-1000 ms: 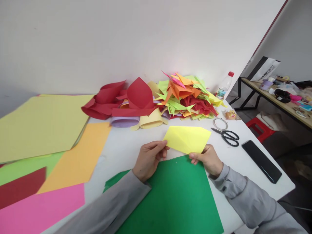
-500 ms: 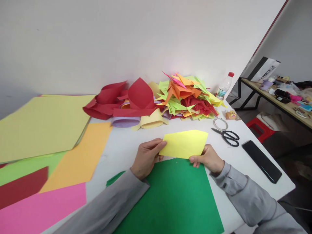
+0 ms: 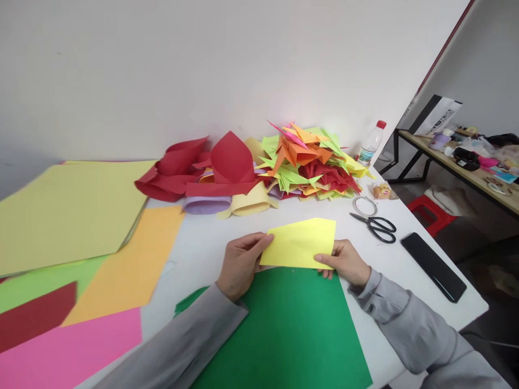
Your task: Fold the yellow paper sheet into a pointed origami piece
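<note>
A folded yellow paper [image 3: 300,243] is held between both hands just above the white table [image 3: 203,243]. My left hand [image 3: 241,265] pinches its left end, fingers closed on the edge. My right hand [image 3: 344,262] grips its lower right corner with thumb on top. A large green sheet [image 3: 292,329] lies flat right under the hands and forearms. Both sleeves are grey.
A heap of folded paper figures [image 3: 312,162] and curled red sheets [image 3: 198,167] sits at the back. Black scissors [image 3: 377,227], a tape ring [image 3: 364,205] and a black flat case [image 3: 432,265] lie right. Coloured sheets [image 3: 68,210] cover the left. A bottle [image 3: 371,145] stands behind.
The yellow paper has been turned and lowered from a tilted diamond-like pose to a flatter, more level shape near the green sheet. Both hands kept their grip and shifted slightly left.
</note>
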Available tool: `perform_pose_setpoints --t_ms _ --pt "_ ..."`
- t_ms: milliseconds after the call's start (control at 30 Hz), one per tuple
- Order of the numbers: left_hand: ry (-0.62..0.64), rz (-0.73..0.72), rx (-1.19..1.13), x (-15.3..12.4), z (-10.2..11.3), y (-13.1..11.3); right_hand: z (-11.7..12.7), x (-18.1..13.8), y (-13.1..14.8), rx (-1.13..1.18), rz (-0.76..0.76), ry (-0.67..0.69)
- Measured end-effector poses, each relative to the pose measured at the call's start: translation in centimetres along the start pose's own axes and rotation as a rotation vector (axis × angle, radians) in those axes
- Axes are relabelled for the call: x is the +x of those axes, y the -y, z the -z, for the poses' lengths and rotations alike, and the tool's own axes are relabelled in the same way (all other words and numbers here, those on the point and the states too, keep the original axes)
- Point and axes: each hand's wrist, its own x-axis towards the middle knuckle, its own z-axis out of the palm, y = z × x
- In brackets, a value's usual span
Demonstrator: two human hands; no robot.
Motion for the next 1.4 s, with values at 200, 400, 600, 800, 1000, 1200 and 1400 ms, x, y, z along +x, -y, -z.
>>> perform_pose_setpoints --t_ms 200,400,600,800,1000,1200,1400 --pt "0.192 -0.061 0.17 -0.8 -0.1 -0.2 0.1 0.0 -0.1 -0.028 -0.009 0.016" --pt "0.124 -0.037 0.127 -0.5 0.0 0.3 0.1 0.0 -0.1 -0.051 -0.018 0.057" --pt "0.087 0.004 0.034 -0.3 0.0 0.5 0.3 0.1 -0.3 -0.058 -0.013 0.072" --pt "0.122 0.055 0.046 -0.5 -0.1 0.0 0.3 -0.1 -0.3 -0.035 0.021 0.083" --pt "0.329 0.002 0.251 -1.3 -0.1 -0.6 0.4 0.2 -0.5 0.125 0.056 -0.1" --pt "0.449 -0.003 0.321 -1.4 -0.2 -1.1 0.5 0.2 -0.4 0.035 0.084 -0.091" --pt "0.574 0.005 0.437 -1.0 -0.2 -1.1 0.4 0.1 -0.5 -0.106 0.035 0.118"
